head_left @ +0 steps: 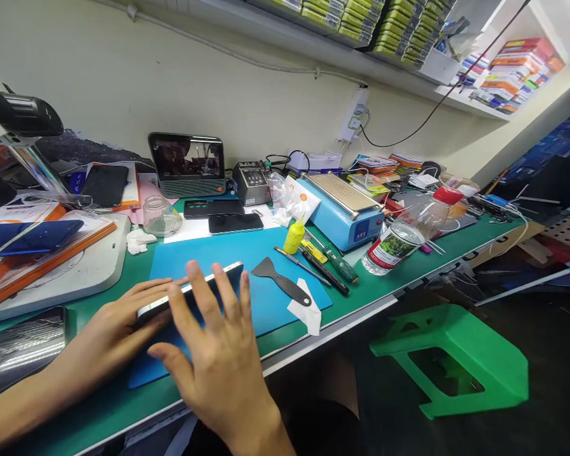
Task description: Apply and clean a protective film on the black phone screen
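Note:
My left hand point(118, 316) is closed around the left end of a smartphone point(159, 305), which stands tilted on its long edge above the blue mat point(285, 320). A pale metal side of the phone faces up. In front of it my right hand point(216, 342) is raised with fingers spread, covering much of the phone; whether the fingertips touch its edge I cannot tell. Right of the hands lie a black plastic scraper point(282, 283) on a white tissue point(313, 316), a thin pen-like tool point(301, 263), a green-handled screwdriver point(341, 263) and a small yellow bottle point(294, 237).
A clear plastic bottle point(393, 247) with a red cap stands near the bench's right front. Behind are a blue heating plate machine point(346, 215), a black soldering station point(251, 182), a screen point(187, 158) and a glass jar point(156, 215). A green stool point(475, 345) stands below right.

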The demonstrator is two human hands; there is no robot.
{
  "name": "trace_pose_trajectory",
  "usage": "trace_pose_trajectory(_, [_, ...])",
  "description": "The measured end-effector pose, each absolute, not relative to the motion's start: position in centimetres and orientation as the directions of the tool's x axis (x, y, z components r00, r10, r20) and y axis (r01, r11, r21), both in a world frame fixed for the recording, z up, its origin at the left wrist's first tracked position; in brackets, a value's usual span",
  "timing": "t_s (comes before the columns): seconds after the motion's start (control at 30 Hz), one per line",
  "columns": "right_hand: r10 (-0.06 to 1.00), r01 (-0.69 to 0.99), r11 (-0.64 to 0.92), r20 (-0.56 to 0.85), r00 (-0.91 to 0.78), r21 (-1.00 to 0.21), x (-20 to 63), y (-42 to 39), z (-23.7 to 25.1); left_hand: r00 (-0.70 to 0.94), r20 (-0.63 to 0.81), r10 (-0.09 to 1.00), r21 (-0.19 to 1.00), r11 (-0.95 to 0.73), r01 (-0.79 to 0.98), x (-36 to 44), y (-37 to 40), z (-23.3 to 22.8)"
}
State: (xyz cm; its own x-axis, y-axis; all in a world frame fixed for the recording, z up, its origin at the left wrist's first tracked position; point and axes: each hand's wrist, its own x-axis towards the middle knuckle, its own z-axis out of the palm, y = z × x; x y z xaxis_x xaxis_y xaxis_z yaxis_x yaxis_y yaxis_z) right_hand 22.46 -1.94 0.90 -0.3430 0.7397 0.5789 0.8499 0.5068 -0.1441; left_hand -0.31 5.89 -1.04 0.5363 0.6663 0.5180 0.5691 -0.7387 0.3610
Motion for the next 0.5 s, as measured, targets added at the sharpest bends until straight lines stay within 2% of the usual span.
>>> trace_pose_trajectory(0.1, [0.732,0.824,0.537,0.584,-0.351,-0.178,22.4,-1.5,1.0,0.545,0.512,0.664,0.409,-0.746,0.526,-0.3,5.8,-1.0])
trace_pose_trajectory(0.23, [0.768,0.863,0.416,0.62,-0.163,-0.288,23.8,-0.9,0.6,0.54,0.472,0.697,0.452,-0.717,0.53,-0.1,5.7,-1.1])
trace_pose_trajectory(0.3, [0.744,0.855,0.458,0.631,-0.221,-0.242,24.3,-0.9,0.6,0.528,0.455,0.717,0.479,-0.697,0.534,-0.1,5.7,-1.1])
trace_pose_trajectory(0.4, [0.642,0.814,0.566,0.687,-0.341,-0.126,25.3,-0.9,0.9,0.517,0.43,0.74,0.518,-0.671,0.53,0.0,5.6,-0.9])
trace_pose_trajectory(0.43, [0.619,0.825,0.552,0.722,-0.309,-0.119,26.1,-0.9,1.0,0.512,0.421,0.749,0.531,-0.66,0.531,0.1,5.6,-0.8])
trace_pose_trajectory(0.5, [0.589,0.88,0.442,0.796,-0.14,-0.172,28.5,-0.7,1.3,0.497,0.396,0.772,0.563,-0.632,0.533,0.2,5.6,-0.6])
